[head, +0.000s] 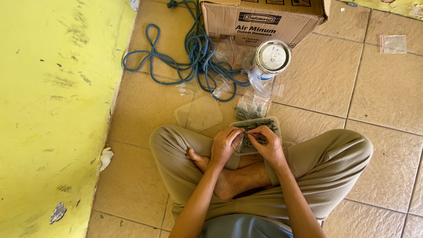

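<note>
Both hands meet over a clear plastic container (pixel 255 132) of small dark screws (pixel 253 127) that rests by the person's crossed legs. Left hand (pixel 224 145) curls its fingers at the container's near-left edge, pinching something too small to tell. Right hand (pixel 266 143) bends its fingertips into the screws, pinched together on a few. Just beyond lies the container's clear lid (pixel 198 113) on the tiled floor (pixel 374 97), near small plastic bags (pixel 252 105), a round tin (pixel 272 57), a blue rope (pixel 194 53) and a cardboard box (pixel 264 20).

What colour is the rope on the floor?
The rope is blue, seen clearly in the head view.
</note>
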